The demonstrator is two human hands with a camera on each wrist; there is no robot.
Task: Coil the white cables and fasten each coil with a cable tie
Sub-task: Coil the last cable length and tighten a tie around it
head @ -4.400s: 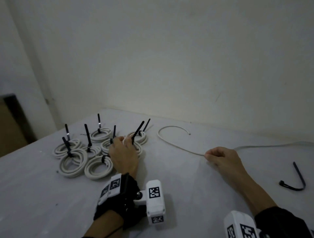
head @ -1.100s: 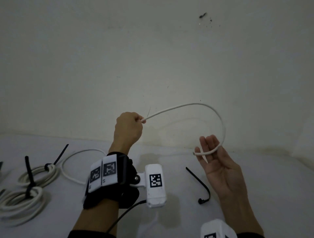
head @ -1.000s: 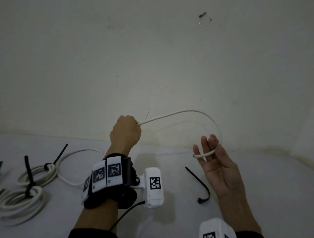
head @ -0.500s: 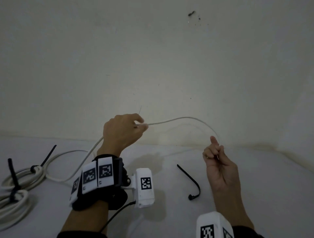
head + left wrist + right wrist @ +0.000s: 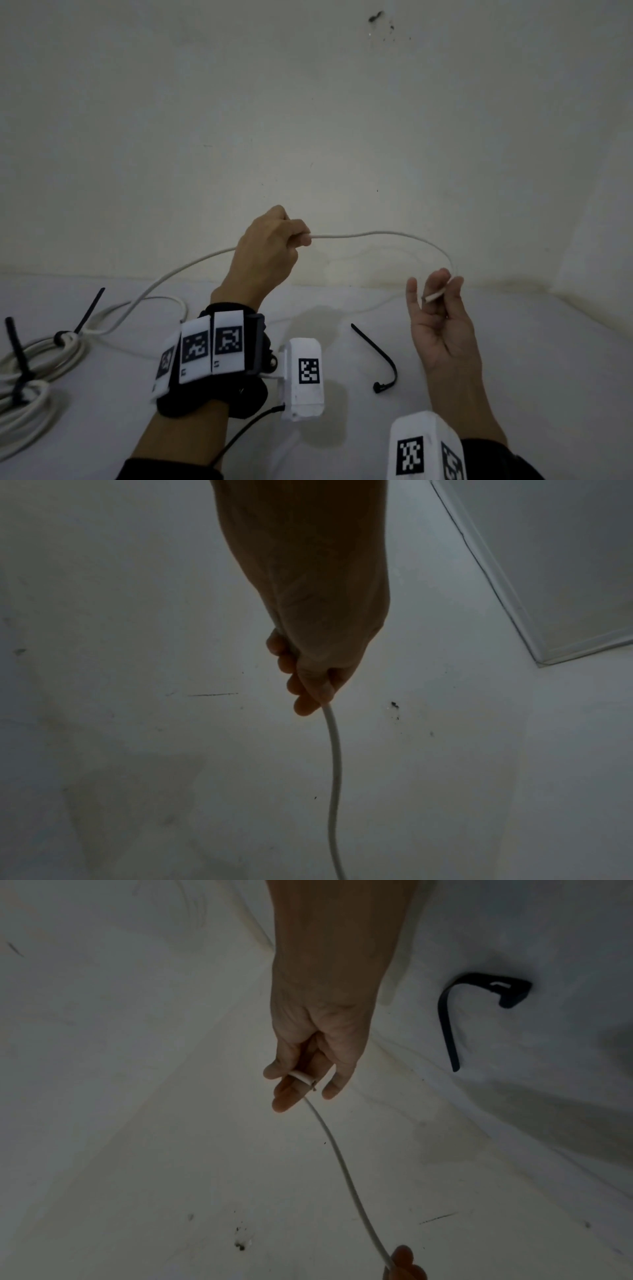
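Here, coiling starts: the right hand [image 5: 440, 317] pinches the cable [image 5: 373, 234] end, the left hand [image 5: 270, 246] at 9 o'clock grips its middle; next, probably form the first loop.

- No words, brand names or numbers can be read in any view.
- The only signs are black-and-white square code markers — patterns, not legible text:
- three on the white tabs of the left wrist band [image 5: 209, 346];
- one on the white left wrist camera housing [image 5: 306, 373];
- two on the white right wrist camera housing [image 5: 424, 452], one of them only partly seen.
- Both wrist views show no markings at all.
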